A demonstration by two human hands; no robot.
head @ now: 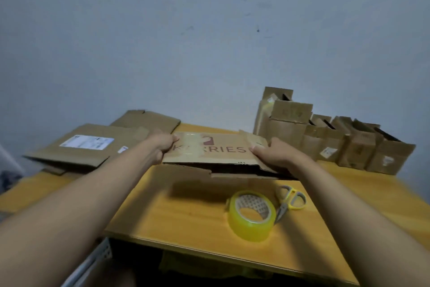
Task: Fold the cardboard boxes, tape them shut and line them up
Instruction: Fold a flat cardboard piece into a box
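Left hand (164,144) and right hand (271,153) each pinched one end of a flat printed box (209,149), held just above the table (186,212), likely to pop it open. Flat boxes (86,147) waited far left; folded boxes (349,144) lined up far right. Tape (251,215) and scissors (290,203) sat close for sealing.

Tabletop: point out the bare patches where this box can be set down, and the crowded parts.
Free: the wooden table left of the tape roll and scissors, below the held box; also the near right edge below the row of folded boxes. Crowded: far left under the flat cardboard, and far right along the row.
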